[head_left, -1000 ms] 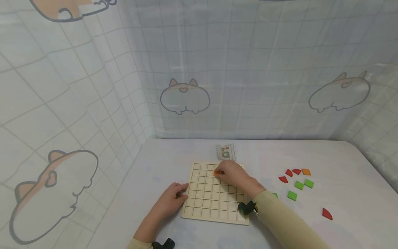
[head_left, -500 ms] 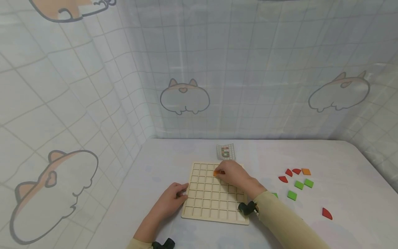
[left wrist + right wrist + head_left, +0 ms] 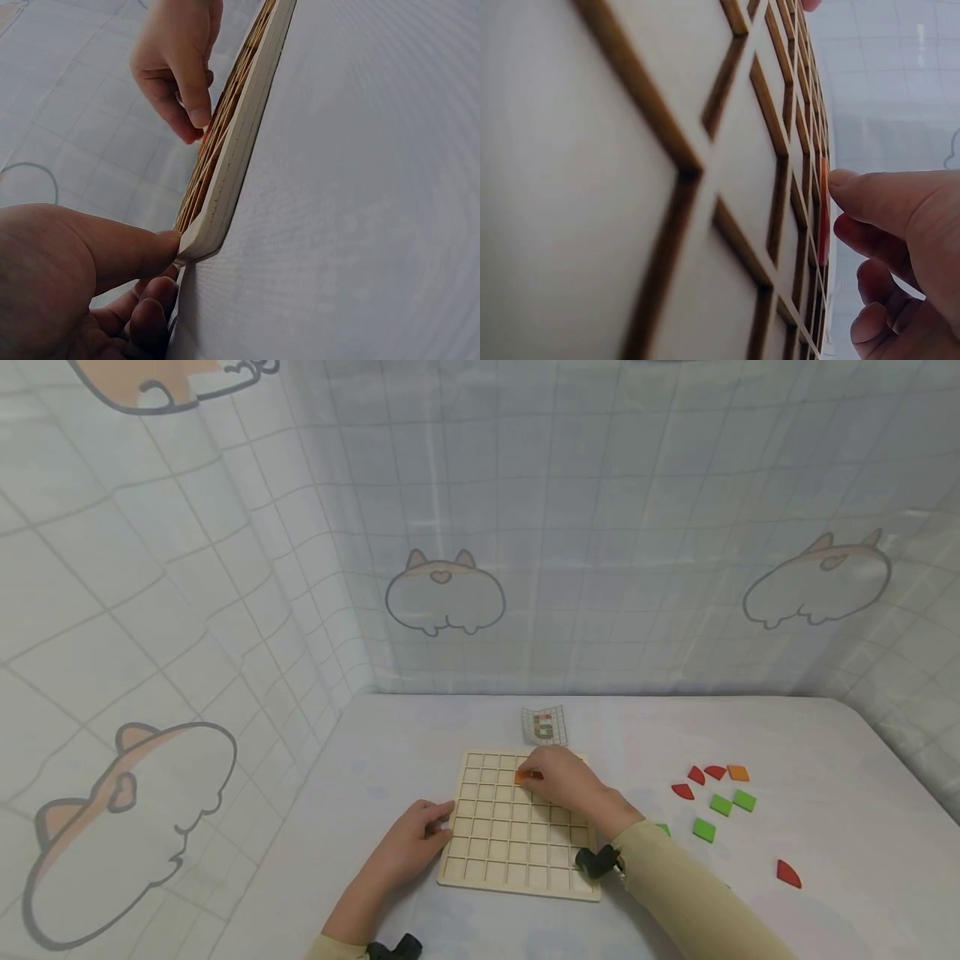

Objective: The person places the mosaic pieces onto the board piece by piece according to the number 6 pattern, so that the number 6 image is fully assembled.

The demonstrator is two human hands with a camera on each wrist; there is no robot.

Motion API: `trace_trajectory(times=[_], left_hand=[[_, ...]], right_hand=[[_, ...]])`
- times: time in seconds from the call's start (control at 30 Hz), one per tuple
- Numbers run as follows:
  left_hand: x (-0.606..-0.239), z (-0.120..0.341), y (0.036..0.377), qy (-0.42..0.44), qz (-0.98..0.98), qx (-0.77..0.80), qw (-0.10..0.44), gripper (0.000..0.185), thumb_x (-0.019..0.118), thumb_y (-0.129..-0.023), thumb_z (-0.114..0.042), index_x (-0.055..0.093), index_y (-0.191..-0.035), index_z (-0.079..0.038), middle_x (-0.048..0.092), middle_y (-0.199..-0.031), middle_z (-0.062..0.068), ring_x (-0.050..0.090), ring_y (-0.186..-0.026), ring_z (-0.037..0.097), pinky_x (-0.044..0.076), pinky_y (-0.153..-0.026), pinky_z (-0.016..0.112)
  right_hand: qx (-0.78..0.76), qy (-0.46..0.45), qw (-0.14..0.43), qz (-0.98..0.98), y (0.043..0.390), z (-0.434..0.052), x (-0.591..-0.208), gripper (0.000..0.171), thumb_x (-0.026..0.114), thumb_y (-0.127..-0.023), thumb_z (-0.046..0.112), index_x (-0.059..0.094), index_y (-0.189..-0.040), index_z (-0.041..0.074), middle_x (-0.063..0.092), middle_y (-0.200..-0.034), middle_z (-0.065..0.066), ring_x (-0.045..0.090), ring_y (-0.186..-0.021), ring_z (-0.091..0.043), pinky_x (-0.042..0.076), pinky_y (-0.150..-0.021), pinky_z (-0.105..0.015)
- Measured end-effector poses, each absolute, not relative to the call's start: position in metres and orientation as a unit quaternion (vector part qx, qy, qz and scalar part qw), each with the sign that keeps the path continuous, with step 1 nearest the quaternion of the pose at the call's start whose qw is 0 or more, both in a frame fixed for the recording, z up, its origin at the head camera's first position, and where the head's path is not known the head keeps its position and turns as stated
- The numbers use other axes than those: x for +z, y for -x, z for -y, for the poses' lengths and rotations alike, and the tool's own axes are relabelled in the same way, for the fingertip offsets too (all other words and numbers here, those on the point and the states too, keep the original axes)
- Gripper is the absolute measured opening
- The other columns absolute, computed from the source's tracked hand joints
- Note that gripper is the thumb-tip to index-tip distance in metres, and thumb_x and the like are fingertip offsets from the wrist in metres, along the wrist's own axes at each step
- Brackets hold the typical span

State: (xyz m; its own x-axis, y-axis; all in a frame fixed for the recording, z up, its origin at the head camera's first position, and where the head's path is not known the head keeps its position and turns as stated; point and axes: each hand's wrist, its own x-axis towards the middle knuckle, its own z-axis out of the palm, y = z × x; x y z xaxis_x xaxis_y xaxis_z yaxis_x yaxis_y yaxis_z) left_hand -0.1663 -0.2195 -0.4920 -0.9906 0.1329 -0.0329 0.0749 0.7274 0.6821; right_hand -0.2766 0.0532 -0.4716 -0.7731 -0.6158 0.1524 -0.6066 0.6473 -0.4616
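A pale wooden grid board lies on the table. My right hand is over its far part, thumb and forefinger bent down to a small orange tile at one of the far cells. In the right wrist view, the thumb tip meets the tile's orange edge, and a red strip shows below it beside the forefinger. My left hand rests at the board's left edge, thumb and forefinger tips against the side. In the left wrist view, the thumb touches a board corner, other fingers bent below.
Right of the board lie several red quarter-circle pieces, several green tiles and another orange tile. One green tile is partly hidden by the right sleeve. A small gridded pattern card stands behind the board. A printed curtain surrounds the table.
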Motion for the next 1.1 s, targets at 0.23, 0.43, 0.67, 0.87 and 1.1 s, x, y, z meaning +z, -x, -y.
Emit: trace_trajectory(times=[0.23, 0.43, 0.67, 0.87, 1.1], left_hand=[[-0.492, 0.218, 0.166, -0.052, -0.93, 0.361, 0.037, 0.045, 0.069, -0.093, -0.014, 0.059, -0.137, -0.005, 0.056, -0.106, 0.0, 0.051, -0.087, 0.013, 0.046, -0.077, 0.033], [-0.492, 0.219, 0.166, -0.052, -0.931, 0.359, 0.036, 0.045, 0.068, -0.094, -0.014, 0.059, -0.137, -0.005, 0.056, -0.105, 0.0, 0.051, -0.087, 0.013, 0.045, -0.076, 0.032], [-0.492, 0.219, 0.165, -0.055, -0.933, 0.355, 0.032, 0.045, 0.069, -0.093, -0.013, 0.06, -0.136, -0.004, 0.056, -0.104, 0.0, 0.051, -0.086, 0.013, 0.045, -0.076, 0.032], [-0.492, 0.218, 0.166, -0.049, -0.931, 0.361, 0.034, 0.045, 0.069, -0.093, -0.013, 0.06, -0.136, -0.005, 0.056, -0.104, 0.0, 0.05, -0.086, 0.013, 0.045, -0.075, 0.031], [-0.492, 0.217, 0.166, -0.048, -0.933, 0.355, 0.031, 0.045, 0.069, -0.093, -0.013, 0.06, -0.136, -0.006, 0.057, -0.106, 0.0, 0.051, -0.086, 0.013, 0.045, -0.076, 0.032]], right_hand=[[-0.238, 0.342, -0.005, -0.909, 0.275, -0.062, -0.468, 0.016, 0.072, -0.092, 0.016, 0.078, -0.106, 0.011, 0.072, -0.102, -0.001, 0.065, -0.097, -0.018, 0.051, -0.083, -0.037], [-0.253, 0.321, 0.004, -0.913, 0.272, -0.077, -0.467, 0.017, 0.073, -0.091, 0.017, 0.077, -0.106, 0.01, 0.071, -0.1, 0.001, 0.064, -0.098, -0.019, 0.05, -0.085, -0.038], [-0.245, 0.269, 0.007, -0.932, 0.271, -0.1, -0.47, 0.023, 0.074, -0.09, 0.022, 0.076, -0.11, 0.01, 0.071, -0.106, 0.001, 0.063, -0.107, -0.022, 0.047, -0.093, -0.041], [-0.244, 0.238, 0.003, -0.94, 0.266, -0.128, -0.466, 0.026, 0.075, -0.089, 0.023, 0.075, -0.11, 0.008, 0.07, -0.11, -0.003, 0.061, -0.11, -0.027, 0.045, -0.095, -0.047], [-0.233, 0.196, 0.005, -0.953, 0.263, -0.163, -0.467, 0.027, 0.076, -0.089, 0.022, 0.074, -0.113, 0.008, 0.068, -0.113, -0.007, 0.06, -0.111, -0.031, 0.046, -0.094, -0.051]])
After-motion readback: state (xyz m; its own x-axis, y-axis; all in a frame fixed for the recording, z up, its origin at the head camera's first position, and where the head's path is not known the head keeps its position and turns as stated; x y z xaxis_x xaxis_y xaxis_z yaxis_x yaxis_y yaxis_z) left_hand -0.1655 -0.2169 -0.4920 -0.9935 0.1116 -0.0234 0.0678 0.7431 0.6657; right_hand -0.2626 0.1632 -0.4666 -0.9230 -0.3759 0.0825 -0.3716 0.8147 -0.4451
